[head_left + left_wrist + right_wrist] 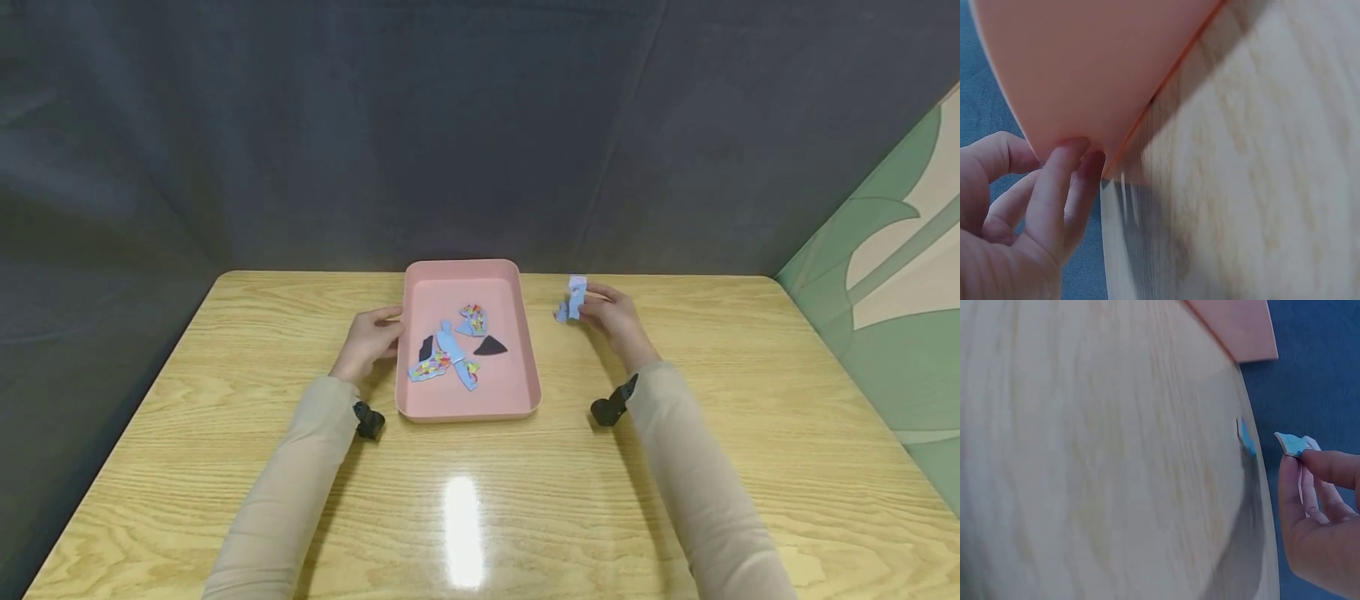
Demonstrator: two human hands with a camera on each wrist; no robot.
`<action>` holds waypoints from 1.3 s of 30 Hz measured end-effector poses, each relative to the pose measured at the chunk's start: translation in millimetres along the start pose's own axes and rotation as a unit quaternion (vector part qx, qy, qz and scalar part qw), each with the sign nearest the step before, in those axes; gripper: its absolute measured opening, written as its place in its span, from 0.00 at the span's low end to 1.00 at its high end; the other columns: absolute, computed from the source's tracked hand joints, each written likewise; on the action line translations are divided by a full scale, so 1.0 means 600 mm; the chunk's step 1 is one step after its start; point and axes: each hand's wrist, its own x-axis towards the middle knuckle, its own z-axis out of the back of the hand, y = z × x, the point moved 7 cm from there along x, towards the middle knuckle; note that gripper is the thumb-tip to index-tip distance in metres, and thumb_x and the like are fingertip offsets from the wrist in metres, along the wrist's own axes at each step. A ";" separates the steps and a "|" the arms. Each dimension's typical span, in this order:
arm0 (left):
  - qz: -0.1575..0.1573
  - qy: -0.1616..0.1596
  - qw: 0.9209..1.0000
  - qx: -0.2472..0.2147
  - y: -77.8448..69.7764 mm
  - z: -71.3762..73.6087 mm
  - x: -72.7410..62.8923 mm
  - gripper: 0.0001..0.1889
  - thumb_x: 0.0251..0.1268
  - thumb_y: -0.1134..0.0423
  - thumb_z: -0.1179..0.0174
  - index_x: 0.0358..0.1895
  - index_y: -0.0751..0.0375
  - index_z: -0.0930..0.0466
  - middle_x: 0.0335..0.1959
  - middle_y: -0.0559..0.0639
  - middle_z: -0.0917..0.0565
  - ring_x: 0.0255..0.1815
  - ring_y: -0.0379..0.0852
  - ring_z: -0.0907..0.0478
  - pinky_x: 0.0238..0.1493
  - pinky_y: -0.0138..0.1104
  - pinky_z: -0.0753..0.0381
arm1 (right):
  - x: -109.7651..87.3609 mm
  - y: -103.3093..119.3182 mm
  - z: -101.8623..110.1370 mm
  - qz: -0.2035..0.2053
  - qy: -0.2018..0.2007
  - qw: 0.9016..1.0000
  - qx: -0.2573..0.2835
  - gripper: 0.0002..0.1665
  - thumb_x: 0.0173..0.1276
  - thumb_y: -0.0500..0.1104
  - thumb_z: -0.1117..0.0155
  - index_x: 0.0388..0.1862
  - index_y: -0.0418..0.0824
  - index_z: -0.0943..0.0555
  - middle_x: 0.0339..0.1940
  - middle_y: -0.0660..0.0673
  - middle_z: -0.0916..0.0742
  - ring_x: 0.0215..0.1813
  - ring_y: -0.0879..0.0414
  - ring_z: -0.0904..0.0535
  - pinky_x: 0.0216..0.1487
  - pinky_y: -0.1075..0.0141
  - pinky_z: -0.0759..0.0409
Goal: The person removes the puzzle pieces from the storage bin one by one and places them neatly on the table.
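In the head view my left hand (369, 340) is at the left side of a pink tray (468, 408). Its fairly straight fingertips touch the tray's outer wall (1085, 75) in the left wrist view. My right hand (617, 323) pinches a light blue puzzle piece (577, 297) with a printed picture, between thumb and fingertips. The right wrist view shows this pinched piece (1291, 444) above the table's far edge. Just left of it, a smaller blue piece (561, 313) lies on the table. Several blue and multicoloured pieces (450, 342) lie loosely in the tray.
Two dark pieces, one triangular (491, 346) and one narrow (426, 348), also lie in the tray. The tray stands on a wooden table (562, 517). A dark curtain (465, 133) hangs behind it, and a patterned green panel (892, 333) is at the right.
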 end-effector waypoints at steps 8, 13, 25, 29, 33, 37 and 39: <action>0.001 -0.004 1.000 0.004 0.002 0.000 0.001 0.27 0.65 0.67 0.52 0.69 0.64 0.34 0.59 0.67 0.23 0.46 0.48 0.20 0.45 0.35 0.15 | 0.010 -0.024 0.042 0.015 0.008 1.000 0.006 0.34 0.65 0.34 0.39 0.70 0.34 0.36 0.43 0.53 0.16 0.40 0.69 0.20 0.46 0.78 0.20; 0.005 -0.005 1.000 0.006 0.005 -0.001 0.004 0.26 0.66 0.68 0.52 0.69 0.64 0.34 0.60 0.67 0.24 0.48 0.49 0.20 0.47 0.36 0.16 | -0.006 -0.016 0.037 -0.018 -0.015 1.000 -0.021 0.35 0.69 0.32 0.48 0.74 0.32 0.44 0.36 0.58 0.19 0.38 0.73 0.22 0.45 0.81 0.21; 0.012 -0.002 1.000 0.004 0.004 -0.002 0.003 0.26 0.67 0.68 0.52 0.69 0.64 0.35 0.61 0.67 0.25 0.49 0.50 0.20 0.47 0.35 0.16 | -0.007 -0.020 0.033 -0.037 -0.027 0.998 -0.049 0.35 0.71 0.33 0.49 0.74 0.31 0.45 0.36 0.57 0.22 0.33 0.74 0.22 0.41 0.82 0.22; 0.013 -0.002 1.000 0.003 0.003 -0.002 0.004 0.26 0.67 0.68 0.52 0.69 0.64 0.35 0.62 0.67 0.25 0.50 0.51 0.21 0.49 0.37 0.16 | -0.007 -0.021 0.034 -0.028 -0.031 0.997 -0.059 0.34 0.71 0.33 0.48 0.74 0.30 0.44 0.39 0.54 0.22 0.34 0.73 0.22 0.41 0.82 0.22; 0.011 -0.001 1.000 0.001 0.004 -0.002 0.005 0.26 0.66 0.68 0.52 0.69 0.64 0.35 0.62 0.67 0.25 0.50 0.50 0.21 0.48 0.36 0.16 | -0.005 -0.024 0.036 -0.030 -0.035 0.997 -0.059 0.33 0.71 0.34 0.49 0.73 0.30 0.43 0.44 0.51 0.23 0.35 0.72 0.22 0.42 0.82 0.21; 0.007 0.000 1.000 -0.002 0.004 -0.002 0.004 0.26 0.66 0.68 0.52 0.69 0.64 0.35 0.62 0.67 0.25 0.49 0.49 0.21 0.46 0.35 0.15 | -0.005 -0.024 0.039 -0.037 -0.045 0.996 -0.071 0.32 0.71 0.34 0.49 0.73 0.31 0.42 0.51 0.46 0.23 0.36 0.72 0.23 0.44 0.82 0.22; 0.006 -0.001 1.000 -0.003 0.003 -0.002 0.004 0.26 0.66 0.68 0.52 0.69 0.64 0.35 0.62 0.67 0.25 0.49 0.49 0.21 0.47 0.35 0.16 | -0.005 -0.024 0.041 -0.039 -0.048 0.995 -0.078 0.32 0.72 0.35 0.49 0.73 0.30 0.42 0.58 0.41 0.24 0.36 0.73 0.24 0.45 0.81 0.22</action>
